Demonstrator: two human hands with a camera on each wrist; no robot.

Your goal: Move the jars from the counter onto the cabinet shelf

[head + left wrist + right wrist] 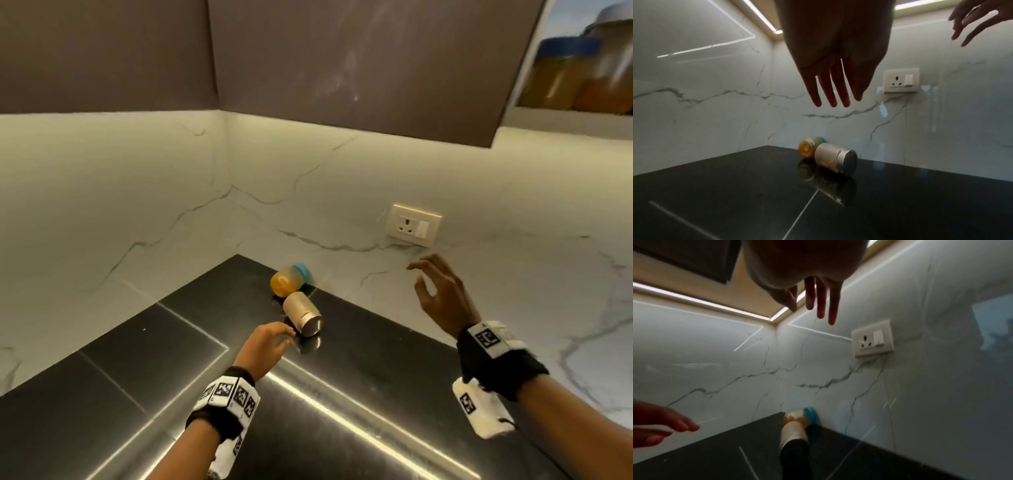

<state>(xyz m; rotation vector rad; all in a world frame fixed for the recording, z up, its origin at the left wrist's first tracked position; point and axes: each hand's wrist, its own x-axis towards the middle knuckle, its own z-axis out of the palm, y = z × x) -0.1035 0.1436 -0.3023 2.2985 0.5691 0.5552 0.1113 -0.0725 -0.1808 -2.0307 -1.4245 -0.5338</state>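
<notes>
Left hand [265,346] hovers released, fingers straight, just short of the beige jar [303,314] lying on the dark table [137,359]; right hand [442,294] is raised, empty; behind lies the orange jar [289,280] by the wall; two more jars [575,73] stand on the cabinet shelf [565,123].

No text, label or number is legible.
</notes>
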